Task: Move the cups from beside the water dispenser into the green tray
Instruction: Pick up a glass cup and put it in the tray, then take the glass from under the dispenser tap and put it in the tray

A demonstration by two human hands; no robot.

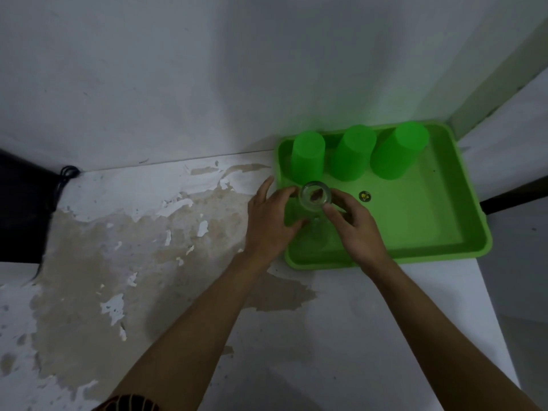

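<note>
Three upturned green plastic cups (351, 154) already stand in your shallow green plastic tray (462, 185); your left hand (268, 221) and right hand (354, 223) clasp the clear glass (314, 200) inside its near-left corner

- Your green tray (421, 244), right of centre, looks like smooth, slightly glossy plastic.
- The three green cups (353, 154) look like matt plastic.
- The cup (315, 198) between your hands is clear, glossy glass.
- The desk (124, 232) has a peeling, rough white coating.
</note>
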